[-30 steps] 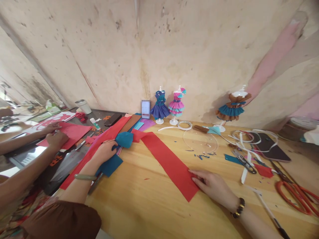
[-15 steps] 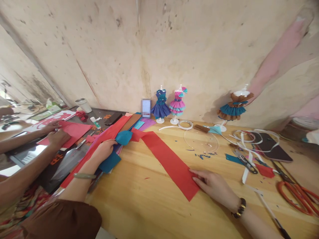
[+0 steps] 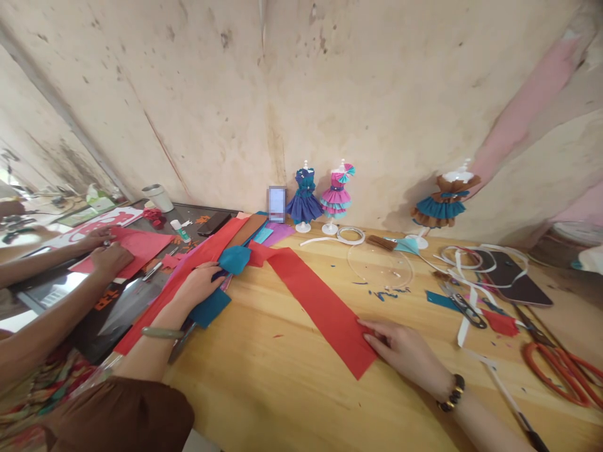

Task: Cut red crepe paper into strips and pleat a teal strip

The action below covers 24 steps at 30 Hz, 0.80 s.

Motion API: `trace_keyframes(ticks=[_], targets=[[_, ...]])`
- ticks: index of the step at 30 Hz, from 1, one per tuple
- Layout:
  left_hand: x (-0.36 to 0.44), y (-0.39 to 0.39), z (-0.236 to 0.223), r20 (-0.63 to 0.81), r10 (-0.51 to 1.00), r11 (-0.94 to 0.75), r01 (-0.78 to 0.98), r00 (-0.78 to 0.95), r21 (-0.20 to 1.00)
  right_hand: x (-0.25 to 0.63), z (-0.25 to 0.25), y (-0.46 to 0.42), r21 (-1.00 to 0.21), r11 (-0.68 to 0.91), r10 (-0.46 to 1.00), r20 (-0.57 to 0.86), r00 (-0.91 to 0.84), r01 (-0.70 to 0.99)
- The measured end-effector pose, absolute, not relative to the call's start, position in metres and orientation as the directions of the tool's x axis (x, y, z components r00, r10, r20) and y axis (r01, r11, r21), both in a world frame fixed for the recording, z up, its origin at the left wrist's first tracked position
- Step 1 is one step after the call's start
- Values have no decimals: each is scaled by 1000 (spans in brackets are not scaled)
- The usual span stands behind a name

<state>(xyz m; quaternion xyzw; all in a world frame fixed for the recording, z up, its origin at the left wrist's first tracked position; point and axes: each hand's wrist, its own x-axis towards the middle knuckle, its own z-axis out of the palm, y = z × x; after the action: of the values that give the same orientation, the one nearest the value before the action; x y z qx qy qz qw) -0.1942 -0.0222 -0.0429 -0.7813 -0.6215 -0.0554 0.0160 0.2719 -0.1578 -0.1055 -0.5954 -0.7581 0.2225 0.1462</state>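
Note:
At the left, my left hand (image 3: 205, 284) is closed over a pile of coloured paper, its fingers at a curled piece of blue paper (image 3: 234, 259). Below that hand lies a flat dark-blue sheet (image 3: 211, 307). A long red paper strip (image 3: 315, 304) stretches diagonally across the wooden table. My right hand (image 3: 398, 348) rests at the strip's near right edge, its index finger and thumb apart and touching the paper. The far end of the strip meets a smaller red piece (image 3: 259, 253) beside the blue paper.
Small paper dresses on stands (image 3: 304, 198) line the wall. Rolls of white tape (image 3: 351, 235), small snips (image 3: 466, 307) and orange-handled scissors (image 3: 556, 370) lie toward the right. At far left, another person's hands (image 3: 110, 254) work on a red sheet (image 3: 141, 248).
My left hand has shifted slightly, and its fingers sit a little further over the blue paper. The right hand and the red strip have stayed in place.

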Motion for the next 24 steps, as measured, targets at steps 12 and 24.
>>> trace_keyframes(ticks=[12, 24], targets=[[-195, -20, -39, 128, 981, -157, 984, 146, 83, 272, -104, -159, -515, 191, 968, -39, -246, 835], [-198, -22, -29, 171, 985, -64, 982, 33, 180, 272, -104, -159, -546, 197, 970, -14, -244, 814]])
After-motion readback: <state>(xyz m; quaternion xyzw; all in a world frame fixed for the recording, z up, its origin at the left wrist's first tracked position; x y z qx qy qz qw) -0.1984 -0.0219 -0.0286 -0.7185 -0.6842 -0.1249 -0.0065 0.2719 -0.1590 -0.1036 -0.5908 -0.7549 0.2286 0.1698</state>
